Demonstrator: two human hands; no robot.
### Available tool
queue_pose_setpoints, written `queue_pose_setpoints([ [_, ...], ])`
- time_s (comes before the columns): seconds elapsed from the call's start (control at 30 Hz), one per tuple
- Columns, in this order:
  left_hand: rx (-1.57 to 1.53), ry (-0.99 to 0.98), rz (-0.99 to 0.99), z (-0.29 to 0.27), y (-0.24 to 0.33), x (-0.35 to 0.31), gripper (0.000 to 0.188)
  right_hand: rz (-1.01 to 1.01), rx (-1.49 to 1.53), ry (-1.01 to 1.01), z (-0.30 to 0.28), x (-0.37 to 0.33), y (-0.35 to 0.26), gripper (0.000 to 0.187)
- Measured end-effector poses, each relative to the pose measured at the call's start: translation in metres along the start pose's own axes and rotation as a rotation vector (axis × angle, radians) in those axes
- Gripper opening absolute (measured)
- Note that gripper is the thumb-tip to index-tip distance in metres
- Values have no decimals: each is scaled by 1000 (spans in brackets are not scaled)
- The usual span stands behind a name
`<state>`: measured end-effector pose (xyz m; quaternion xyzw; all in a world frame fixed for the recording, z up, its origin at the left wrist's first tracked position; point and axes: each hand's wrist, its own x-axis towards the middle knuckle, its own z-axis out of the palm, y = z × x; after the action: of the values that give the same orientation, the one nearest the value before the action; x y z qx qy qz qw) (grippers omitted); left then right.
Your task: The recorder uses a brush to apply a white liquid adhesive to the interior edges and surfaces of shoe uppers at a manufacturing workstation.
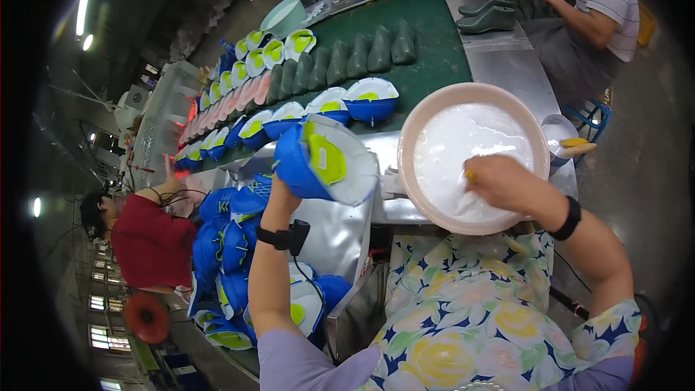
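Watching through the head camera, I logged a blue shoe upper [322, 163] in the left hand [284, 194]. Grip: closed on the upper's lower left edge, most of the fingers hidden behind the blue side. The bulk of the upper stood above and to the right of that grip, tilted, its white margin and lime lining turned toward the right. Its right edge sat near the basin [405, 163] but apart from it.

The right hand [503, 182] was over the white liquid [452, 134] in the basin, fingers closed around a yellow handle [470, 175]; only its end showed, so I could not tell what tool it belonged to.

Just beside the basin, on its right, I noted a container [556, 130] with yellow pieces at its mouth. Left of the left forearm lay a heap of blue uppers [224, 239]. Beyond the held upper, a row of uppers [371, 99] ran along the green surface [441, 54], with dark green lasts [358, 58] and pink lasts [246, 95] lined up behind.

Farther out: a co-worker in a red top [153, 242] at left, another in a striped shirt [612, 0] at upper right.
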<state>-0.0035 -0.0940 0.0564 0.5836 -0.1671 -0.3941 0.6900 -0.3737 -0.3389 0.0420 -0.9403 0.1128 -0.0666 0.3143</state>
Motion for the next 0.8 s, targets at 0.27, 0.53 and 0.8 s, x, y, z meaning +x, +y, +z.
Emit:
queue_pose_setpoints([
  [0.27,213,-469,61,72,-21,14,62,-234,354,461,-86,6,-1,20],
  [0.53,-237,-862,77,183,-31,7,61,-231,202,507,-102,2,1,30],
  [0.8,-6,-576,477,176,-47,8,57,281,538,637,-68,-3,3,40],
])
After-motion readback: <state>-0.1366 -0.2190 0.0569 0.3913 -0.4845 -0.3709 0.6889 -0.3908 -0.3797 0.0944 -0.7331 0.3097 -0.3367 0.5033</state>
